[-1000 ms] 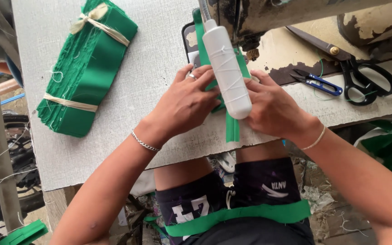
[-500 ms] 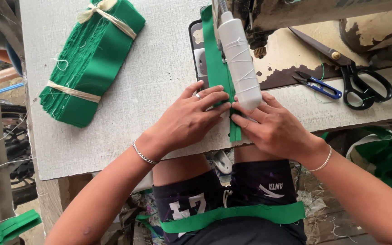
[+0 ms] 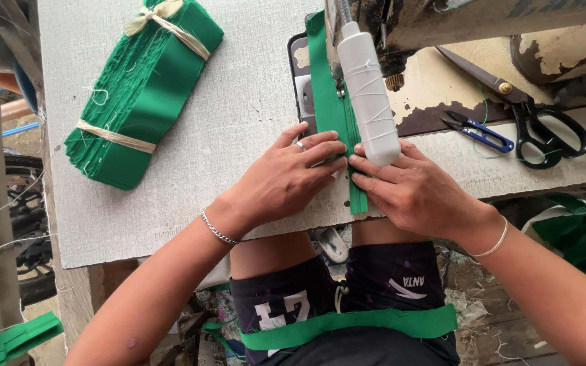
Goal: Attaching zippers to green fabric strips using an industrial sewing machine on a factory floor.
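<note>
Between left hand (image 3: 286,179) and right hand (image 3: 418,193) lies green strip (image 3: 321,88).

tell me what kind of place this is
Probably a small sewing workshop: both hands, left hand and right hand, press a green fabric strip at a worn sewing machine, with scissors and a tied fabric bundle nearby.

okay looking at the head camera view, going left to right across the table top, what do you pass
Tied bundle of green fabric → left hand → green strip → white thread spool → right hand → small blue snips → large black scissors.
</note>
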